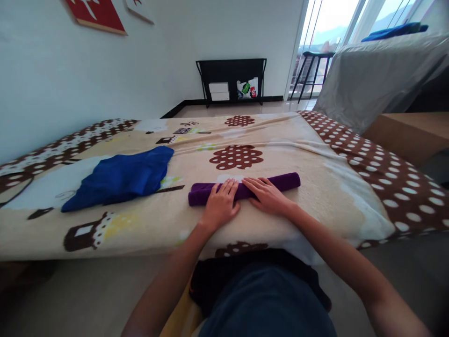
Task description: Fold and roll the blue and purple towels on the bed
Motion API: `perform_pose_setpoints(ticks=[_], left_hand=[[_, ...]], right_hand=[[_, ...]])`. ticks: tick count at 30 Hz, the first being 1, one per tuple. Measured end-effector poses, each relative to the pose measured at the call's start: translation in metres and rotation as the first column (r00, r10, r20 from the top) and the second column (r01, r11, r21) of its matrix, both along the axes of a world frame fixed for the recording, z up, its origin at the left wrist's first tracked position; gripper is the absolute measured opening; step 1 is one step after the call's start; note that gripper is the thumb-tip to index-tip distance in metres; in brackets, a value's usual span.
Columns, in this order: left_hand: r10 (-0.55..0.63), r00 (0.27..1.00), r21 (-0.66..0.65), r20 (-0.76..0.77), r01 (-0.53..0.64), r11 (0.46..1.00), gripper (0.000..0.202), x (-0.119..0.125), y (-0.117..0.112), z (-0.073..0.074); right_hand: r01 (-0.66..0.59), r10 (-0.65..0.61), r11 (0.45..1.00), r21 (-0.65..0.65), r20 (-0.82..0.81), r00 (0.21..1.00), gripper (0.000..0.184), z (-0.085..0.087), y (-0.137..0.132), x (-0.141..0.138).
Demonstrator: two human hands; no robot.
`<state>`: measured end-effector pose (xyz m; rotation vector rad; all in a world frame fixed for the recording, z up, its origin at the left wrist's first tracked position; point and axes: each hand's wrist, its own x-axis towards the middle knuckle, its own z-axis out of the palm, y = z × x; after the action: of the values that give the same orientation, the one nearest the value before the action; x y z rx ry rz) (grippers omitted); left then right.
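Note:
A purple cloth, perhaps a towel, (286, 181) lies rolled into a long tube near the front of the bed, its right end a little farther from me. My left hand (221, 202) rests on the roll left of its middle, fingers stretched out over the top. Close beside it, my right hand (268, 196) lies across the roll with its fingers extended too. Neither hand is wrapped around the cloth. To the left, a blue cloth (122, 178) is spread flat with some wrinkles.
A cream patterned blanket (315, 187) with brown polka-dot borders covers the bed. Beyond stands a black rack (231, 70) holding white boxes (219, 91) and a bag (248, 88). At right are a cardboard box (403, 135), a plastic-covered piece of furniture (382, 75) and a stool (312, 70).

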<state>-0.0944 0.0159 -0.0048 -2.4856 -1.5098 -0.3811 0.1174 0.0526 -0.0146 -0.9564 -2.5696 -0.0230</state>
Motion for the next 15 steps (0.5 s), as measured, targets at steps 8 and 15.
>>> perform_pose_setpoints(ticks=[8,15], left_hand=[[0.084,0.994,0.023,0.064,-0.086,0.996,0.057,-0.071,-0.018,-0.009],[0.114,0.993,-0.006,0.037,-0.114,0.994,0.052,-0.088,0.0,-0.001]], right_hand=[[0.1,-0.099,0.994,0.041,-0.028,0.995,0.063,-0.007,0.0,0.081],[0.207,-0.209,0.976,0.074,0.029,0.977,0.052,-0.004,0.017,0.091]])
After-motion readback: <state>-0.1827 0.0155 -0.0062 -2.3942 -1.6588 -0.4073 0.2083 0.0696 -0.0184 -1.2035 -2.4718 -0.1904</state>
